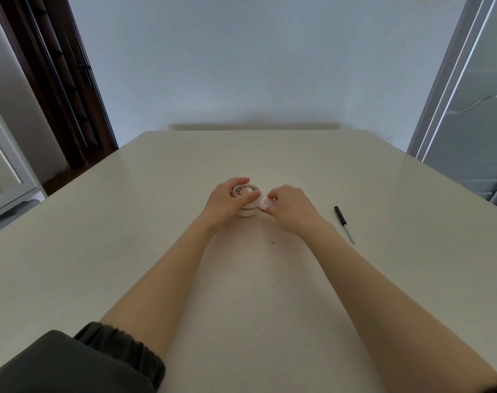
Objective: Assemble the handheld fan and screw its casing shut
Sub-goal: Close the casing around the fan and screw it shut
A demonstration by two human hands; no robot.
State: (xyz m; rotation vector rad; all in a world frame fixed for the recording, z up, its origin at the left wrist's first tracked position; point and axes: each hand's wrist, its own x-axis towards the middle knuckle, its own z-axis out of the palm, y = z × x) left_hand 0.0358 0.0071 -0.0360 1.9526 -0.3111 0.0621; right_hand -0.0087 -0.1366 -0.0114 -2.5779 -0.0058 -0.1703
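Both hands meet on the handheld fan (247,204), which sits on the pale worktop (156,222) near its middle, straight ahead of the person. The left hand (227,202) curls round the fan's round white head from the left, fingers over the far rim and thumb across the near side of the grille; that grip looks meant to steady the body so it cannot slide or turn while the other side is worked. The right hand (287,207) comes in from the right with its fingertips bunched against a small white piece (263,204) at the fan's right edge, pinching or pressing it; whether that piece is a casing part being seated or part of the handle is too small to tell. My reading is that the fitting stage is under way and the screwing has not begun.

A small screwdriver (343,224) with a black handle lies on the worktop to the right of the right forearm, well apart from the fan, its thin shaft pointing toward the person. It is within easy reach of the right hand, and nothing lies between them. A tiny dark speck (272,242) rests on the worktop between the forearms, possibly a screw, though that is uncertain. A dark sleeve (99,358) is pushed up the left arm. The hands themselves hide the joint being worked.
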